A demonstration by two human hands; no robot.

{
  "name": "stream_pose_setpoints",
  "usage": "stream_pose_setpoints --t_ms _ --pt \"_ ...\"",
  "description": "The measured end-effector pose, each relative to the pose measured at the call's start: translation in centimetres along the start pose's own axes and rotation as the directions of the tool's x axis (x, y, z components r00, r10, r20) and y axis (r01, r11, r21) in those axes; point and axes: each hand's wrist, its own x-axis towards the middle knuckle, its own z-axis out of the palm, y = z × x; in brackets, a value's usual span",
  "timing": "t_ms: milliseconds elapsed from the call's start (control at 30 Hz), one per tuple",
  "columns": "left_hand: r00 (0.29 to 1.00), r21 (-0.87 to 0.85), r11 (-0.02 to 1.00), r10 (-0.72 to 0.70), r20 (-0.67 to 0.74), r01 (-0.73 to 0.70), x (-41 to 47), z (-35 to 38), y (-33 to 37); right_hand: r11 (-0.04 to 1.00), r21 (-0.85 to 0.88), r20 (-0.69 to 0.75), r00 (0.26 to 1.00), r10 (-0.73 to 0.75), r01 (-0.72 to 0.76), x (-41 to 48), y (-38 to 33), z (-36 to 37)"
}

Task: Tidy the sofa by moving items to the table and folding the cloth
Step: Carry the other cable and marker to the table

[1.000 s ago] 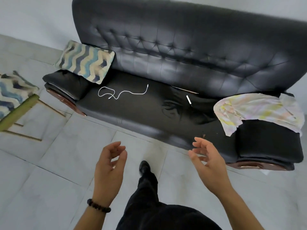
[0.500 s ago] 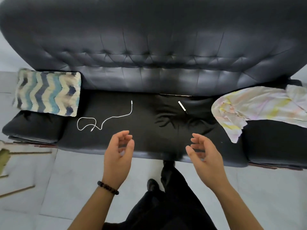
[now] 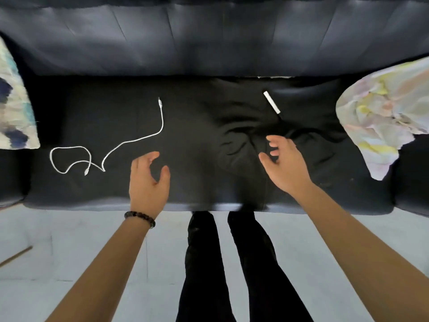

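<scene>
I hold both arms out straight over the sofa (image 3: 197, 126). My left hand (image 3: 148, 180) is over the front of the seat, fingers loosely bent, thumb out, holding nothing. My right hand (image 3: 285, 163) is a bit farther in, fingers spread and bent, empty too. A bead band (image 3: 139, 218) sits on my left wrist.

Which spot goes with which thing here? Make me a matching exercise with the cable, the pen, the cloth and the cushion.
Things:
1. white cable
2. white pen
3. pastel cloth
4. patterned cushion

Places on the sofa:
A. far right end
B. far left end
C. left half of the seat
D. right half of the seat, towards the backrest

Pairs: 1-C, 2-D, 3-A, 4-B
</scene>
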Motion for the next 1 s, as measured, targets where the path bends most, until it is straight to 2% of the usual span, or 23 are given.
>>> stream_pose_setpoints --t_ms 100,167,267,367,500,600,700,833,1000 --pt "0.994 0.177 0.981 0.087 -0.059 -0.075 6.3 3.9 -5.3 0.995 -0.086 -0.029 0.998 0.051 -0.053 7.0 2.5 3.9" --pt "0.987 0.294 0.953 0.114 -0.113 -0.076 10.0 6.0 -8.7 0.987 -0.125 -0.048 0.995 0.092 -0.097 11.2 3.9 5.5" --pt "0.987 0.428 0.898 -0.036 -0.156 0.101 14.6 8.8 -12.1 0.973 -0.194 -0.099 0.99 0.103 -0.121 16.4 6.1 7.2" --pt "0.974 0.431 0.874 -0.212 -0.076 0.223 18.0 11.6 -14.2 0.948 -0.268 -0.15 0.979 0.136 -0.172 20.4 8.4 8.4" --pt "0.972 0.463 0.86 -0.232 -0.018 0.214 19.1 14.1 -16.6 0.886 -0.378 -0.18 0.96 0.215 -0.269 24.5 10.9 9.1" --pt "0.965 0.469 0.852 -0.263 -0.001 0.233 19.7 14.2 -17.4 0.829 -0.474 -0.251 0.948 0.195 -0.296 25.4 11.2 9.6" --pt "0.961 0.472 0.851 -0.276 0.032 0.229 20.0 14.3 -17.5 0.862 -0.448 -0.249 0.96 0.132 -0.235 24.7 10.7 10.8" --pt "0.964 0.487 0.845 -0.264 0.022 0.221 19.8 14.5 -17.6 0.925 -0.379 -0.198 0.979 -0.053 -0.027 21.5 9.9 13.8" --pt "0.977 0.466 0.859 -0.207 -0.058 0.21 18.8 13.4 -16.7 0.95 -0.278 -0.185 0.962 -0.2 0.144 15.7 7.9 18.2"
